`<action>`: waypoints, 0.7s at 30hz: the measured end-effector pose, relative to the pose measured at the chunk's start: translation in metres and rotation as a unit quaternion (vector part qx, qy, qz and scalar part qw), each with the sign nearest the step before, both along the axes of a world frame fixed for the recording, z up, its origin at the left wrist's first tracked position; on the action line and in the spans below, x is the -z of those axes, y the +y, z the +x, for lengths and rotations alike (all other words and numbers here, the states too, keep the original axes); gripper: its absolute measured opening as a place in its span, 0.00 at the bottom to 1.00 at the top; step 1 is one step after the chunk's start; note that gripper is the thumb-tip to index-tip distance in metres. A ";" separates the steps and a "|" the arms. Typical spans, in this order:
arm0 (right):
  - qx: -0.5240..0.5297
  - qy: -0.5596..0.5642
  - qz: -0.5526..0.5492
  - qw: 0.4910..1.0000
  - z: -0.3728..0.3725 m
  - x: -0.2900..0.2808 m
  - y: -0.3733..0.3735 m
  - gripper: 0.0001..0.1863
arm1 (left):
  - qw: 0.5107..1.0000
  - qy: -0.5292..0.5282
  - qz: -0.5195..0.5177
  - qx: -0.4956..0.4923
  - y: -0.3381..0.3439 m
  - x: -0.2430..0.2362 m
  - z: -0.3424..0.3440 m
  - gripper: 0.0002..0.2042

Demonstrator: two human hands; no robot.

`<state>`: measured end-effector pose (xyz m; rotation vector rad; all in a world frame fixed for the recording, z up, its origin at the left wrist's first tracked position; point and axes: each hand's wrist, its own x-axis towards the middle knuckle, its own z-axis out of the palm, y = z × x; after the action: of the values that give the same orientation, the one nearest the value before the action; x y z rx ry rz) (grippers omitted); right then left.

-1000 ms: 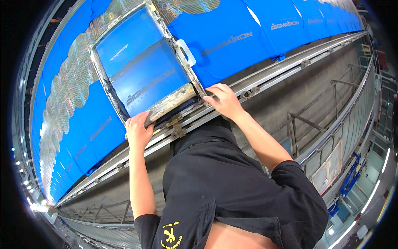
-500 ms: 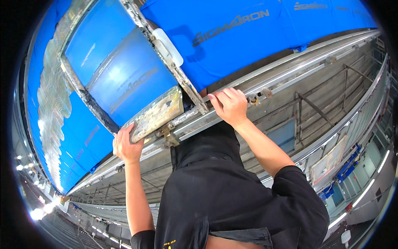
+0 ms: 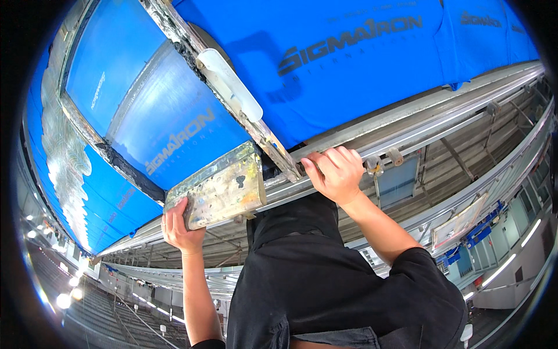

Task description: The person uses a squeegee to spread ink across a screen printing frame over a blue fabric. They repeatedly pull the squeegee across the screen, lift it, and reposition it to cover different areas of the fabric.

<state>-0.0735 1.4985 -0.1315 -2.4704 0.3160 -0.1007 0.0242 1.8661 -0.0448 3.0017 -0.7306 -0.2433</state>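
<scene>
A paint-stained flat board (image 3: 224, 189) sits at the lower end of a grimy metal screen frame (image 3: 270, 145), whose translucent blue-looking mesh (image 3: 157, 99) lies over blue fabric. My left hand (image 3: 181, 227) has its fingers curled on the board's left end. My right hand (image 3: 334, 174) has its fingers bent over the metal edge of a long rail (image 3: 436, 122), just right of the frame's lower corner. A white plastic handle (image 3: 229, 81) is fixed along the frame's right side.
Blue printed fabric (image 3: 366, 87) covers the long work surface above the rail, with patterned material (image 3: 70, 186) at the left. A metal clamp (image 3: 375, 166) sits on the rail. My torso is below; metal trusses and strip lights fill the margins.
The stained board has tilted and now shows a broader face. My right hand has shifted from the frame's corner onto the rail. The view has swung, enlarging the fabric at the right.
</scene>
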 end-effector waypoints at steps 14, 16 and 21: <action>0.031 -0.040 0.229 0.972 0.028 -0.010 -0.004 0.05 | 0.997 -0.025 -0.047 -0.052 -0.002 0.001 -0.014 0.22; 0.043 -0.054 0.264 0.962 0.080 -0.024 0.003 0.10 | 0.994 -0.042 -0.081 -0.060 -0.003 0.007 -0.016 0.25; 0.030 0.029 0.318 0.947 0.193 -0.016 0.012 0.34 | 0.991 0.011 -0.065 -0.116 -0.015 0.001 -0.009 0.26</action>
<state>0.1199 1.5109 -0.1158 -1.8241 0.3787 0.0460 0.0151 1.8511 -0.0461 2.9184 -0.3728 -0.2088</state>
